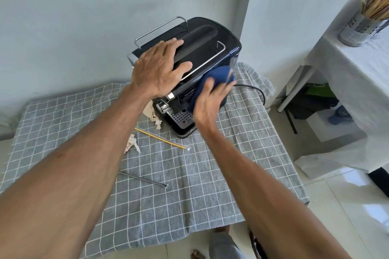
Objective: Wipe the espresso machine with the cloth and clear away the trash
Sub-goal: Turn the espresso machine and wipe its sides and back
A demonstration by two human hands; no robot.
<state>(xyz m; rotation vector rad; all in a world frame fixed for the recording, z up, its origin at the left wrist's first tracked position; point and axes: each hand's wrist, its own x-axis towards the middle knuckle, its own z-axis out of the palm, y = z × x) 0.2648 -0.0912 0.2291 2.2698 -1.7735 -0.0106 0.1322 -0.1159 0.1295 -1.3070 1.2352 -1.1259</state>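
Nearest the camera, two bare forearms reach forward over a counter (189, 195) covered with a grey checked tablecloth. On the cloth-covered surface close in lies a thin dark metal rod (143, 178). A little farther on sits a small crumpled scrap of paper (132, 143), and just beyond it a thin yellow straw (160, 138) lies at an angle, apart from the scrap. Another crumpled wad of paper (154, 119) lies against the left foot of the espresso machine (212, 48).

The machine, black with a chrome rail around its top, stands toward the far side of the counter, near the wall. Its perforated drip tray (182, 119) faces the camera. The right hand (210, 101) presses a dark blue cloth (219, 75) flat against the machine's right front side, fingers spread over the fabric and thumb up along it. The left hand (160, 67) rests open on the machine's top, fingers straight across the lid and thumb near the chrome rail.

A black cord (255, 90) trails from behind the machine over the counter's right edge. Farther right, a white-draped table carries a metal holder (357, 27) full of sticks.
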